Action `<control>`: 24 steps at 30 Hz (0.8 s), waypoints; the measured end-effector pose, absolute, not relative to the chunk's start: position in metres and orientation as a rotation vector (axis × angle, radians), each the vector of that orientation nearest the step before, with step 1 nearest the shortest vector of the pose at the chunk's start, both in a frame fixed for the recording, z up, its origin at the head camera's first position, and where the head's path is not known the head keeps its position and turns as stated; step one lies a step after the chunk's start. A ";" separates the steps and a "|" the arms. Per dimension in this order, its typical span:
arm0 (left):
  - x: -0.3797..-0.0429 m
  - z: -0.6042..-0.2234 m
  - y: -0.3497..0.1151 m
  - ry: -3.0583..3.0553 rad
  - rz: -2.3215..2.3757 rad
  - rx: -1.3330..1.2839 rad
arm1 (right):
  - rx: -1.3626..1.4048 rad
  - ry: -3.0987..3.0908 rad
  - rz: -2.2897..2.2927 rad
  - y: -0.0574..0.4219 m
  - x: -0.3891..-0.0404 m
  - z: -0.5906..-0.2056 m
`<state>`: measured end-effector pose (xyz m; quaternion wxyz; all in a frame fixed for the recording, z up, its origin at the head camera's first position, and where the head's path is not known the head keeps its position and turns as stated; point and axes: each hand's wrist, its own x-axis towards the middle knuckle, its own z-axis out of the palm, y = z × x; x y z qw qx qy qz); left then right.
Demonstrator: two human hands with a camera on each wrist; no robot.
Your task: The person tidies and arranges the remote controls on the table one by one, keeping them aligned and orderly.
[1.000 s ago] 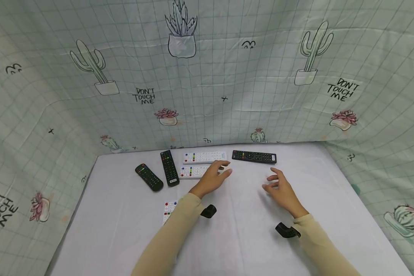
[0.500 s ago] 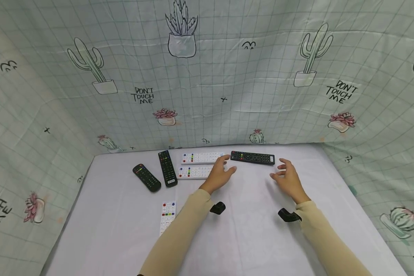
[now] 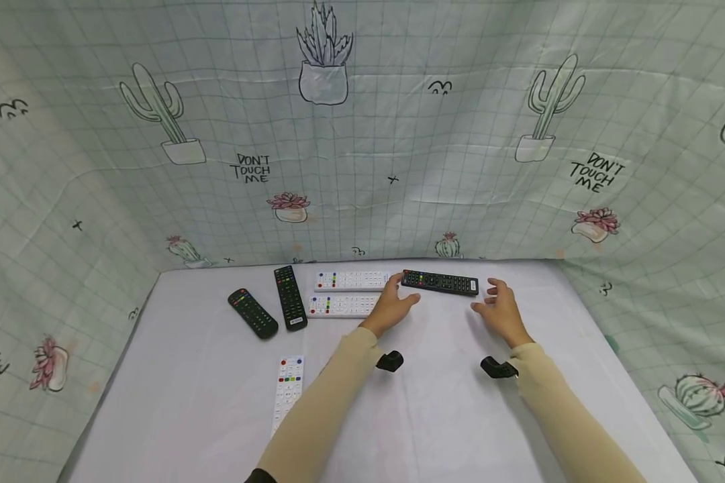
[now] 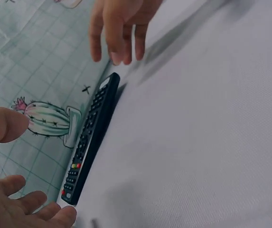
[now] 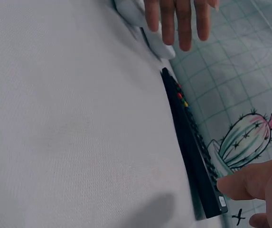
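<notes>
A black remote control (image 3: 440, 282) lies crosswise at the back of the white table, its buttons facing up. At its left end is my left hand (image 3: 391, 305), fingers spread and relaxed, overlapping the ends of two white remote controls behind it. My right hand (image 3: 500, 312) hovers just off the other end, thumb and fingers apart, holding nothing. In the left wrist view the black remote (image 4: 90, 140) lies between both hands, my left fingertips (image 4: 64, 216) right at its near end. The right wrist view has my right thumb (image 5: 238, 183) overlapping its labelled end.
Two white remotes, a rear one (image 3: 350, 280) and a front one (image 3: 341, 306), lie parallel left of my left hand. Farther left are two more black remotes, one straight (image 3: 291, 298) and one rounded (image 3: 253, 313). Another white remote (image 3: 288, 389) is partly under the left sleeve. A patterned curtain (image 3: 362, 134) stands behind.
My left hand has moved right, to the left end of the black remote. My right hand has shifted right and forward, past the remote's right end. The remotes lie as before.
</notes>
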<state>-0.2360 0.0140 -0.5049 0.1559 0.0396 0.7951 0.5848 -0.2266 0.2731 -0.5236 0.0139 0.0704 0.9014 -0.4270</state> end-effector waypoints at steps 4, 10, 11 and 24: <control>-0.238 -0.507 0.021 2.270 1.657 0.094 | 0.214 2.799 -1.313 0.273 -0.233 -0.527; -0.241 -0.509 0.029 2.251 1.708 0.039 | 0.218 2.771 -1.281 0.270 -0.243 -0.529; -0.241 -0.509 0.030 2.245 1.717 0.033 | 0.216 2.766 -1.279 0.269 -0.245 -0.529; -0.250 -0.517 0.035 2.226 1.713 -0.021 | 0.163 2.772 -1.198 0.264 -0.256 -0.525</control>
